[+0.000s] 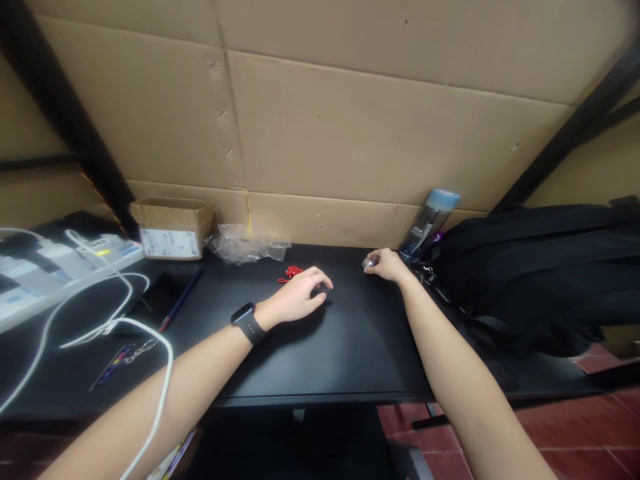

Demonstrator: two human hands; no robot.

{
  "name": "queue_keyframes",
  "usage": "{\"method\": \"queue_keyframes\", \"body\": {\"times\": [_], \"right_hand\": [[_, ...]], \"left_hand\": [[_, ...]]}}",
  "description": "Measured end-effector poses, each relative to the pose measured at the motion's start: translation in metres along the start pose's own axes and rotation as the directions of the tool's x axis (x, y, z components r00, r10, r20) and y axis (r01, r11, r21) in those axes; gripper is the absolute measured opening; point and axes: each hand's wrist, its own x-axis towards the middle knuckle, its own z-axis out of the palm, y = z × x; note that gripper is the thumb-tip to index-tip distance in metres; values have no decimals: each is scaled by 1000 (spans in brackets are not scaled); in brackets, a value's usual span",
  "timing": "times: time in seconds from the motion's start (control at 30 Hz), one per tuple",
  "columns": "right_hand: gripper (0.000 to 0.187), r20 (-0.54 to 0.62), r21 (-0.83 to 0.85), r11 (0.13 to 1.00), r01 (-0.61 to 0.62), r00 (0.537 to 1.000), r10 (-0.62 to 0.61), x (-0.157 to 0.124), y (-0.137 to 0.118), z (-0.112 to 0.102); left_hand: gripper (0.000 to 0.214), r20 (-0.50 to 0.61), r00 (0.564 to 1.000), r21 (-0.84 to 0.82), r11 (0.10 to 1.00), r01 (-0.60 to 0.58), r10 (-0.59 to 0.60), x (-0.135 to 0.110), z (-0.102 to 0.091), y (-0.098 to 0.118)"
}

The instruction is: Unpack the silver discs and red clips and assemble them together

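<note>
My left hand (pixel 300 295) rests on the black desk (pixel 320 360) with fingers loosely curled over something dark that I cannot make out; a black smartwatch (pixel 248 322) sits on that wrist. Just beyond its knuckles lies a small red cord (pixel 291 272). My right hand (pixel 386 265) is further back and pinches a small silvery object (pixel 369 263) between fingertips, close to the base of a blue-capped water bottle (pixel 429 224).
A black backpack (pixel 540 273) fills the desk's right side. At back left stand a small cardboard box (pixel 173 227) and crumpled clear plastic (pixel 247 244). White cables (pixel 120 320), a power strip (pixel 55 263), a phone (pixel 160 297) and a pen (pixel 180 301) lie left. Cardboard wall behind.
</note>
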Motion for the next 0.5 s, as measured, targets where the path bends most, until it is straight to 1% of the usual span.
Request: {"method": "queue_keyframes", "body": {"times": [0.2,0.5], "right_hand": [[48,8,-7,1000,9,1000,-9,0,2,0],[48,22,-7,1000,11,1000,-11,1,3,0]], "left_hand": [[21,43,998,19,999,-49,48,-1,7,-1],[23,57,997,21,998,-56,55,-1,6,1]]}}
